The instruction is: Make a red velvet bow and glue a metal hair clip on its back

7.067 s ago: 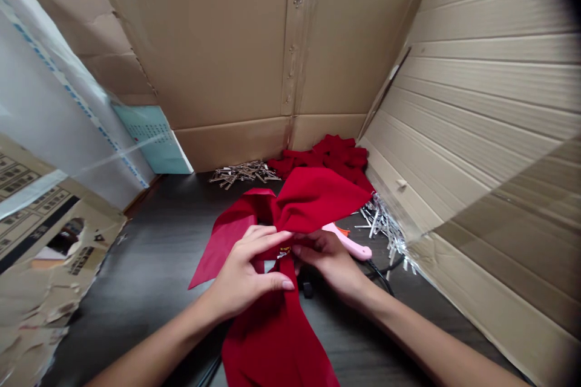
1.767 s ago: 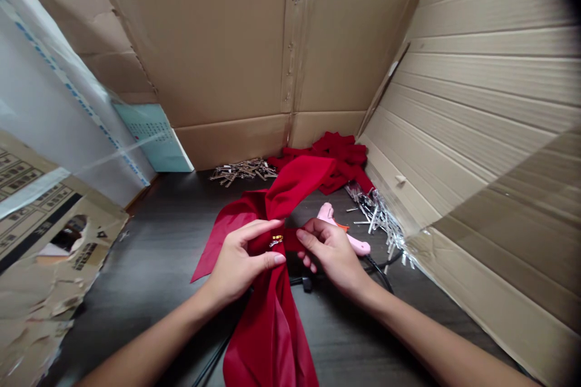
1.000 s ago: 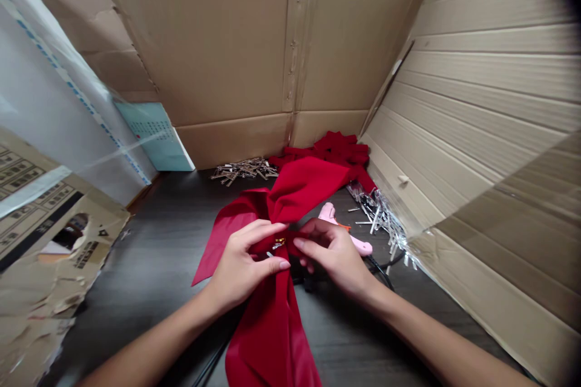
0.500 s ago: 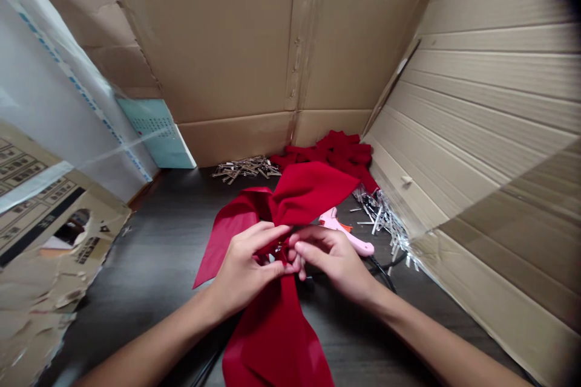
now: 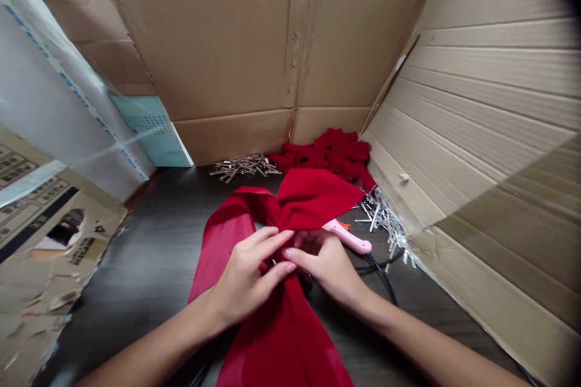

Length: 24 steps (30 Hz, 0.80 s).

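Observation:
A large red fabric bow [image 5: 318, 199] lies in front of me, its loops spread toward the back and its wide tails hanging toward me. My left hand [image 5: 252, 269] pinches the gathered middle from the left side. From the right, my right hand [image 5: 324, 260] closes on the same middle, thumb near the left thumb and the other fingers partly under the cloth. Whatever small piece sits between the fingertips is hidden. Just beyond the right hand rests a pink glue gun [image 5: 356, 242], its front end covered by the bow.
Metal hair clips [image 5: 245, 166] lie heaped at the back. Beside them is a pile of red fabric pieces [image 5: 333, 154]. Silvery strips [image 5: 384, 217] lie along the right cardboard wall [image 5: 490, 103]. A black cord [image 5: 384, 275] runs from the glue gun. A light blue booklet [image 5: 152, 130] stands back left.
Both hands have drawn closer together at the bow's middle, and the right fingers have slipped further under the cloth. The bow's upper loop has shifted slightly right and its lower tails have spread.

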Available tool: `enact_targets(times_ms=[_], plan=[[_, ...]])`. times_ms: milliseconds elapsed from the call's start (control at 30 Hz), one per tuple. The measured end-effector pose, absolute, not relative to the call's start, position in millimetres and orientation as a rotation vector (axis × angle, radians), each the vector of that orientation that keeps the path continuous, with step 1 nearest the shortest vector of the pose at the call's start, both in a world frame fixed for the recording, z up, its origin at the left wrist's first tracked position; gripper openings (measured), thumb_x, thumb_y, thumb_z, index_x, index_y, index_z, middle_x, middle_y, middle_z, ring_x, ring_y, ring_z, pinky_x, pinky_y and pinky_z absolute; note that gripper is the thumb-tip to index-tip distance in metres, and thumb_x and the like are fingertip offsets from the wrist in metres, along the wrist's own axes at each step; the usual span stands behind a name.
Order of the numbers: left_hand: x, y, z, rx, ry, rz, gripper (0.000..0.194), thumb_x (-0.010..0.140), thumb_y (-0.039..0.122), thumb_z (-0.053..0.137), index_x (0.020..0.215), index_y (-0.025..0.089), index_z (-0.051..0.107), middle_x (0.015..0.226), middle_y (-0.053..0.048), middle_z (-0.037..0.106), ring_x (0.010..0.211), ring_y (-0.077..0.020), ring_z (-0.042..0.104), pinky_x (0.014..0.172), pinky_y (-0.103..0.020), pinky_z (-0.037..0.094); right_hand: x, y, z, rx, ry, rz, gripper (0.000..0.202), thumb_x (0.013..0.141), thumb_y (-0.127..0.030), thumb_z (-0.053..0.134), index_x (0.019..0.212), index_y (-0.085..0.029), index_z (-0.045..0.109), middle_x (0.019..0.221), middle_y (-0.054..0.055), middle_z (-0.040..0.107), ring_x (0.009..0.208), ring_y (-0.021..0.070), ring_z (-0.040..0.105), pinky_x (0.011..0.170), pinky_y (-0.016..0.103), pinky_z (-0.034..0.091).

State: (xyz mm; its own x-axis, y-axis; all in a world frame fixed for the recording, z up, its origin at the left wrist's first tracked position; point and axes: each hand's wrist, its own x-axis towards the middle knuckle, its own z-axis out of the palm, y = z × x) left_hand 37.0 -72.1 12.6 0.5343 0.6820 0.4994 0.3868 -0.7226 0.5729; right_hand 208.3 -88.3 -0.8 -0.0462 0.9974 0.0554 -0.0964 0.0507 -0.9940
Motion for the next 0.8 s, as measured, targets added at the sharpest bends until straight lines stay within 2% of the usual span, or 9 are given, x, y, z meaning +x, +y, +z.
enact_targets(times_ms=[200, 267, 367, 433, 533, 600, 700, 800], plan=[[35.7, -74.6, 13.5, 2.364, 0.853, 0.982, 0.038, 0.087, 0.017, 0.059, 0.124, 0.014, 0.063, 0.12, -0.017, 0.064, 0.111, -0.0243, 0.064, 0.06, -0.019, 0.059, 209.6, -85.5, 1.3, -0.931, -1.188, 1.371, 0.025, 0.069, -0.034, 0.075, 0.072, -0.016, 0.058, 0.052, -0.006, 0.05, 0.044, 0.0076, 0.04, 0.041, 0.021, 0.03], [36.1, -74.2, 15.1, 2.392, 0.855, 0.994, 0.037, 0.086, 0.016, 0.06, 0.122, 0.015, 0.064, 0.12, -0.016, 0.065, 0.111, -0.0237, 0.064, 0.068, -0.022, 0.06, 208.1, -86.2, 1.8, -0.934, -1.145, 1.425, 0.025, 0.07, -0.033, 0.075, 0.071, -0.016, 0.057, 0.052, -0.006, 0.049, 0.043, 0.0071, 0.039, 0.04, 0.021, 0.028], [38.0, -74.2, 19.6, 2.427, 0.823, 1.043, 0.036, 0.083, 0.012, 0.063, 0.119, 0.017, 0.063, 0.115, -0.011, 0.068, 0.109, -0.0215, 0.064, 0.089, -0.03, 0.056, 205.4, -88.2, 2.4, -0.892, -1.054, 1.498, 0.023, 0.07, -0.03, 0.076, 0.071, -0.016, 0.058, 0.052, -0.007, 0.047, 0.042, 0.0056, 0.035, 0.04, 0.02, 0.024], [40.1, -75.8, 23.1, 2.393, 0.81, 1.076, 0.038, 0.081, 0.009, 0.064, 0.118, 0.02, 0.061, 0.111, -0.007, 0.069, 0.104, -0.0184, 0.065, 0.092, -0.029, 0.054, 203.6, -89.6, 3.1, -0.852, -1.002, 1.535, 0.021, 0.069, -0.028, 0.077, 0.071, -0.015, 0.061, 0.053, -0.007, 0.048, 0.043, 0.0043, 0.032, 0.041, 0.02, 0.021], [43.2, -80.1, 26.6, 2.263, 0.879, 1.093, 0.05, 0.078, 0.005, 0.063, 0.122, 0.026, 0.054, 0.113, -0.002, 0.066, 0.104, -0.0166, 0.063, 0.087, -0.026, 0.054, 200.8, -91.7, 4.2, -0.829, -0.945, 1.574, 0.018, 0.069, -0.026, 0.078, 0.075, -0.013, 0.067, 0.058, -0.004, 0.054, 0.045, 0.0039, 0.033, 0.042, 0.019, 0.023], [44.8, -82.8, 27.2, 2.118, 0.942, 1.079, 0.061, 0.076, 0.006, 0.063, 0.129, 0.031, 0.046, 0.117, -0.002, 0.062, 0.105, -0.0179, 0.062, 0.074, -0.022, 0.056, 198.8, -92.7, 4.3, -0.791, -0.913, 1.562, 0.02, 0.068, -0.025, 0.079, 0.083, -0.015, 0.07, 0.066, -0.002, 0.061, 0.049, 0.0059, 0.041, 0.045, 0.02, 0.029], [46.8, -84.2, 26.5, 1.855, 0.956, 1.033, 0.075, 0.076, 0.01, 0.065, 0.136, 0.036, 0.031, 0.126, -0.005, 0.052, 0.093, -0.017, 0.064, 0.053, -0.018, 0.051, 196.5, -93.0, 2.9, -0.757, -0.896, 1.526, 0.022, 0.068, -0.025, 0.079, 0.087, -0.017, 0.07, 0.071, -0.001, 0.063, 0.053, 0.0084, 0.047, 0.047, 0.021, 0.034], [49.7, -82.7, 23.8, 1.64, 0.96, 1.061, 0.08, 0.071, 0.014, 0.072, 0.135, 0.032, 0.028, 0.127, -0.007, 0.048, 0.098, -0.0178, 0.064, 0.064, -0.022, 0.054, 195.7, -92.3, 1.1, -0.776, -0.858, 1.498, 0.023, 0.069, -0.026, 0.079, 0.088, -0.017, 0.069, 0.07, -0.002, 0.062, 0.054, 0.0086, 0.048, 0.048, 0.02, 0.036]])
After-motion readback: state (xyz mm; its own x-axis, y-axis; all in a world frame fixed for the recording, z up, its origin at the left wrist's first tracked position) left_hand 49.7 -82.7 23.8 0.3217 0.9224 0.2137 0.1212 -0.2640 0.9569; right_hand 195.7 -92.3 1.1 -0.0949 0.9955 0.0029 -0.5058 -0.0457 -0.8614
